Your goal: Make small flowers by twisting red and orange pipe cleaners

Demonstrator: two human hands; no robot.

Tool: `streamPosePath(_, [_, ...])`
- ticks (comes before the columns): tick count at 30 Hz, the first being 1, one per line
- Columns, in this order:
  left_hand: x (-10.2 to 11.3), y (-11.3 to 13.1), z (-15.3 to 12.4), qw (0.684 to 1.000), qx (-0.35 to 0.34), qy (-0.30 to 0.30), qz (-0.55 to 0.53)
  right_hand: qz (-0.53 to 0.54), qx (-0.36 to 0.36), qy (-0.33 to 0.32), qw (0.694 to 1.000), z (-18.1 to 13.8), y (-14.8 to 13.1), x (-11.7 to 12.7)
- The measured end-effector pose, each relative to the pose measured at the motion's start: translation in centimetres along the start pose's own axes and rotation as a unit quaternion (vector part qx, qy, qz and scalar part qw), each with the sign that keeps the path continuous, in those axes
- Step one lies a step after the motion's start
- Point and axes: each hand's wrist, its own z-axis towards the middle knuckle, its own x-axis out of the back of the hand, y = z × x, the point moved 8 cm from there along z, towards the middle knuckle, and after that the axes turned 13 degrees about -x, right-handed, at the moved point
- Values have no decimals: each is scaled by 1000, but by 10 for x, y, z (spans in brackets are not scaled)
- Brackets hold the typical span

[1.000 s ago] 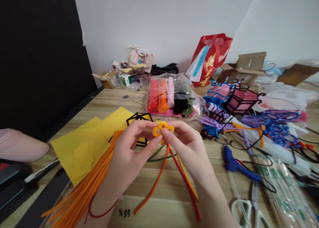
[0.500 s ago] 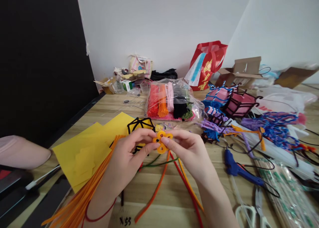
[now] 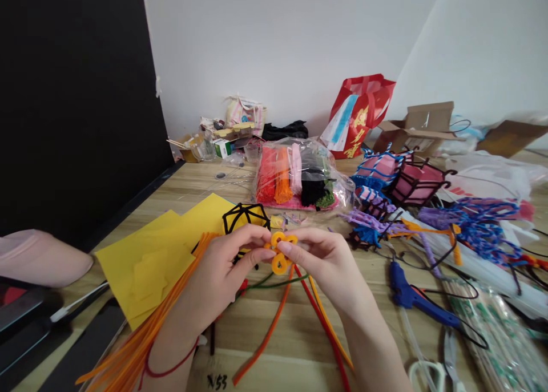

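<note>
Between my two hands is a small orange-yellow flower of looped pipe cleaner (image 3: pixel 279 262), its round loops facing me. My left hand (image 3: pixel 225 263) pinches its left side with thumb and forefinger. My right hand (image 3: pixel 327 261) grips the right side, the thumb pressed over the flower's middle and hiding it. Just behind my left hand stands a black lantern-shaped frame (image 3: pixel 246 215) with yellow panels, partly covered by my fingers. Under my hands lie loose pipe cleaners: an orange one (image 3: pixel 274 335), a red one (image 3: pixel 327 329) and a green one (image 3: pixel 261 285).
Yellow sheets (image 3: pixel 171 249) and a bundle of orange pipe cleaners (image 3: pixel 141 329) lie at left. A clear bag of coloured pipe cleaners (image 3: pixel 295 175) sits behind. At right are a blue glue gun (image 3: pixel 417 300), scissors (image 3: pixel 449 358) and pink lanterns (image 3: pixel 415 181).
Both hands stay on the flower, which is slightly turned; the right thumb now covers more of its middle. The whole view has shifted a little.
</note>
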Motion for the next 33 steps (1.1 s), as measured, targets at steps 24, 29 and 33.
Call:
streamPosePath(24, [-6,-20,-18,963,172,66,-197,3,58,8,998,-19,-15,-3])
streamPosePath(29, [-17,-22,-12,944,202,30,-260,3,55,-12,998,-20,-15,-4])
streamPosePath(33, [-22,-22,-7,928,221,38,-298,25,72,-15,997,-23,-18,-7])
